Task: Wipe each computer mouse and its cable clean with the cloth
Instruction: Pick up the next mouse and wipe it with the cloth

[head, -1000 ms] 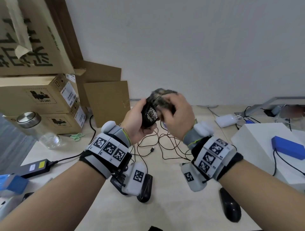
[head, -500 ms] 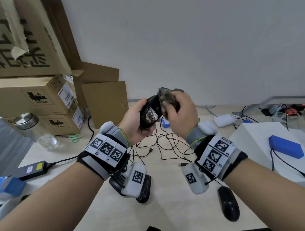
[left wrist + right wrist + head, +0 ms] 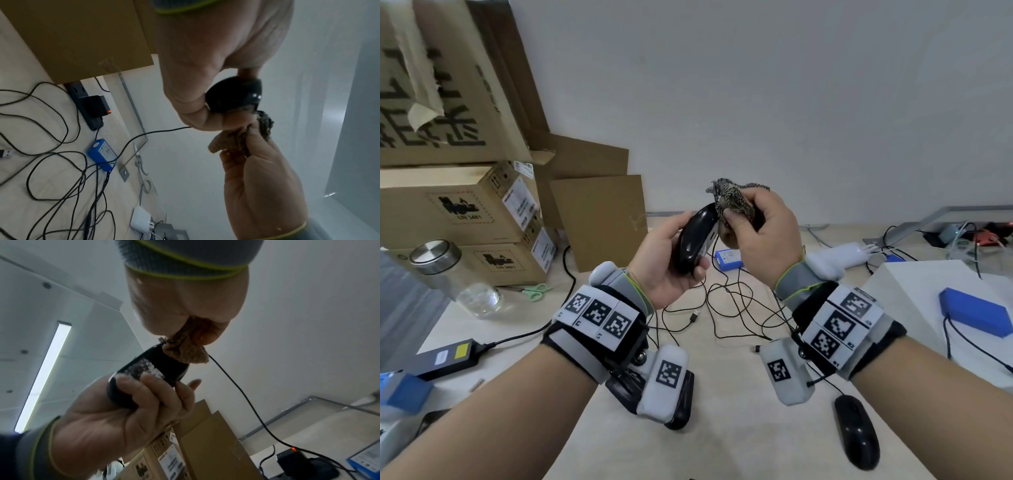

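My left hand (image 3: 671,260) grips a glossy black mouse (image 3: 693,240) held up above the table, its rear end in my palm; the mouse (image 3: 144,378) shows its labelled underside in the right wrist view. My right hand (image 3: 760,233) pinches a bunched brown-grey cloth (image 3: 732,202) against the mouse's front end, where the cable leaves it. In the left wrist view the mouse (image 3: 234,95) sits between my fingers and the cloth (image 3: 230,142) lies below it. Its thin black cable (image 3: 242,395) hangs down to the tangle of cables (image 3: 736,308) on the table.
A second black mouse (image 3: 856,433) lies on the table at the front right. Another dark mouse (image 3: 681,407) sits under my left wrist. Cardboard boxes (image 3: 465,212), a glass jar (image 3: 448,274), scissors (image 3: 536,291), a blue pack (image 3: 729,258) and a white box (image 3: 914,301) surround the area.
The mouse has turned in my left hand, from underside towards me to glossy top towards me. My right hand with the cloth has shifted up to the mouse's front end.
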Demonstrator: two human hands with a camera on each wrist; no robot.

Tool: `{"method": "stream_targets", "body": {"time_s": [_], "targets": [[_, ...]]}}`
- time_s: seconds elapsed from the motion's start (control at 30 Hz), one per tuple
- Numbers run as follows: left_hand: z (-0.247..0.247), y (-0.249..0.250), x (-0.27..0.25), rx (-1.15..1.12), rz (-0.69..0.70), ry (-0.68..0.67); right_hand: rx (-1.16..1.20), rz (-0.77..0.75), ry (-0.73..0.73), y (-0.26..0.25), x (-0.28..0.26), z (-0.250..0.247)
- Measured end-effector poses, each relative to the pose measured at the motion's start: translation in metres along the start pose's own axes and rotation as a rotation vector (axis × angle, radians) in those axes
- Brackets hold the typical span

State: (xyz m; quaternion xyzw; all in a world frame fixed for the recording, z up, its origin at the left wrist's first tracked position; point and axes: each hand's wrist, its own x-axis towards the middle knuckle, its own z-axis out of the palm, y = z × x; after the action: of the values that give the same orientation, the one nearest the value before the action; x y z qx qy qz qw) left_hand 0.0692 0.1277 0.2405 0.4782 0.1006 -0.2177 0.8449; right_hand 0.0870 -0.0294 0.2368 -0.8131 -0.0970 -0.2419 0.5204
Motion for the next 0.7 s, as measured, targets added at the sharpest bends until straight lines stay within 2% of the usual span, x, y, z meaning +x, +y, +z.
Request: {"method": "stream_targets", "body": {"time_s": [0.1, 0.23, 0.3, 0.43, 0.5, 0.57, 0.6, 0.7], "targets": [[0.000, -0.001, 0.003, 0.029, -0.004, 0.056, -0.062, -0.027, -0.011, -0.007, -0.005, 0.004], [0.003, -0.002, 0.007, 0.196, 0.095, 0.217, -0.146, -0.235, -0.196, -0.017, -0.041, 0.012], [0.002, -0.001, 0.006, 0.272, 0.135, 0.265, -0.168, -0.236, -0.225, -0.010, -0.035, 0.009], [0.003, -0.005, 0.006, 0.331, 0.160, 0.264, -0.237, -0.048, -0.109, 0.001, -0.012, 0.001], [0.000, -0.005, 0.007, 0.214, 0.121, 0.245, -0.212, -0.099, -0.162, -0.004, -0.019, 0.003], [-0.008, -0.004, 0.008, 0.083, 0.056, 0.147, -0.201, -0.162, -0.226, -0.009, -0.025, 0.002], [-0.012, -0.005, 0.008, 0.067, 0.036, 0.110, -0.192, -0.157, -0.215, -0.008, -0.022, -0.001], [-0.010, -0.007, 0.001, 0.081, 0.022, 0.091, -0.161, -0.064, -0.053, -0.002, -0.007, -0.008]]}}
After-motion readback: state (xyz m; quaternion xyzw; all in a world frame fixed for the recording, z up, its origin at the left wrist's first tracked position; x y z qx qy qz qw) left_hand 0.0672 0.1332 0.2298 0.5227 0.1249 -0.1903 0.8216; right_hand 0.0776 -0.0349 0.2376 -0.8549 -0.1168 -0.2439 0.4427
